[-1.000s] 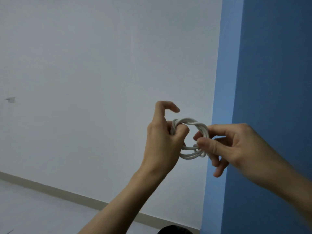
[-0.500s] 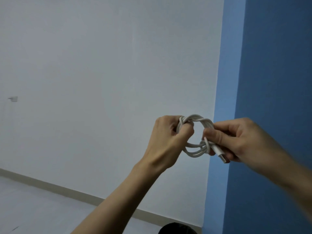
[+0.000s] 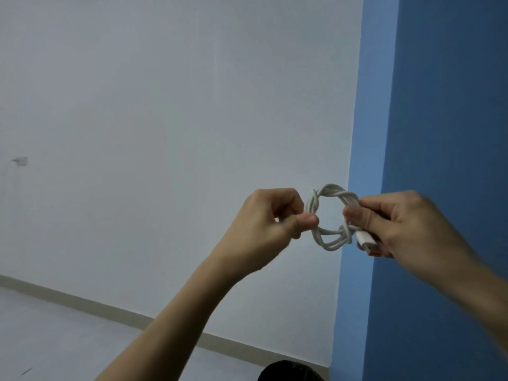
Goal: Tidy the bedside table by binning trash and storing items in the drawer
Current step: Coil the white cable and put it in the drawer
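Observation:
A white charging cable, wound into a small coil, hangs in the air at chest height between both hands. My left hand pinches the coil's left side between thumb and curled fingers. My right hand grips the right side, thumb on top, with the cable's white plug and its orange tip sticking out below the fingers. The bedside table, drawer and bin are out of view.
A pale wall fills the left and middle, with a small white fitting at far left. A blue wall juts out on the right. Light floor and skirting run along the bottom; a dark rounded object peeks in at the bottom edge.
My left hand closed its raised index finger and slid off to the coil's left edge. My right hand pulled the plug end through, so the plug now shows below its fingers.

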### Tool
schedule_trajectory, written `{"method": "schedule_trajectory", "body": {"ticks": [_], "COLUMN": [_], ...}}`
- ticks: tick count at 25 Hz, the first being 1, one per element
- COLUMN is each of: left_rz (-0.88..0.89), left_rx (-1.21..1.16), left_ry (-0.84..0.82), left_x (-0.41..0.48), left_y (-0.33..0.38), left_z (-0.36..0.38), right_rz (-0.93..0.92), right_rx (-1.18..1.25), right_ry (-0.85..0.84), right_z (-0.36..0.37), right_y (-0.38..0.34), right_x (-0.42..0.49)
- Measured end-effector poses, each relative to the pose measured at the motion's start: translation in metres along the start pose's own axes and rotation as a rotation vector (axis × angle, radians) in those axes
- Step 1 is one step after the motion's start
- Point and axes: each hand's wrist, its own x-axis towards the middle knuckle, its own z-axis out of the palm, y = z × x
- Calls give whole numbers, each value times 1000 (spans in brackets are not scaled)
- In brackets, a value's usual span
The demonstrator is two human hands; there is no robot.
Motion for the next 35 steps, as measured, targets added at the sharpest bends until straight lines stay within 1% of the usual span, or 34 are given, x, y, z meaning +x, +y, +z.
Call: {"method": "schedule_trajectory", "body": {"ticks": [1, 3, 4, 5, 7, 9, 11, 13, 15, 18, 20, 21, 24, 25, 27, 29, 31, 33, 34, 35], "left_rz": [6, 16, 17, 2, -108, -297, -426, -468, -478, -480, -466, -465, -512, -540, -621, -751, -928, -1104, -1186, -1256], "left_rx": [95, 184, 189, 132, -174, -528, -818, -1025, -1118, -1171, -1208, -1215, -1263, -1295, -1378, -1452, -1511, -1534, -1529, -1507], "left_ry": [24, 77, 79, 55, -34, -105, -172, -237, -263, -241, -226, -223, -226, -228, -220, -191, -157, -133, -139, -144], "left_x": [-1, -3, -4, -4, -3, -2, 0, 0, 1, 2, 2, 2, 1, -1, -9, -28, -54, -83, -99, -113], "left_y": [2, 3, 3, 2, 1, -1, -2, -4, -6, -7, -9, -12, -24, -32, -50, -76, -104, -128, -138, -146], "left_z": [3, 8, 8, 9, 13, 21, 28, 33, 38, 45, 52, 55, 79, 92, 128, 172, 221, 262, 282, 298], "right_rz": [-20, -22, -3, 21, 71, 112, 120, 104, 94, 114, 129, 140, 300, 365, 484, 603, 709, 795, 852, 913], "right_rx": [-51, -50, -8, 46, 169, 243, 200, 85, 10, -60, -39, 14, 290, 366, 452, 495, 522, 493, 458, 415], "right_ry": [33, 61, 48, 22, -28, -49, -34, 5, 18, 5, 1, -15, -31, -14, 74, 172, 293, 411, 438, 426], "right_z": [1, 0, 0, 0, -1, -3, -2, -2, -3, -3, -1, 1, 4, 5, 9, 19, 32, 44, 49, 53], "right_y": [2, 6, 6, 6, 4, 1, 3, 8, 11, 18, 29, 35, 62, 73, 103, 140, 186, 226, 245, 259], "right_x": [-1, -1, -1, 0, 2, 3, 4, 4, 4, 3, 0, -3, -19, -27, -48, -82, -126, -167, -190, -210]}}
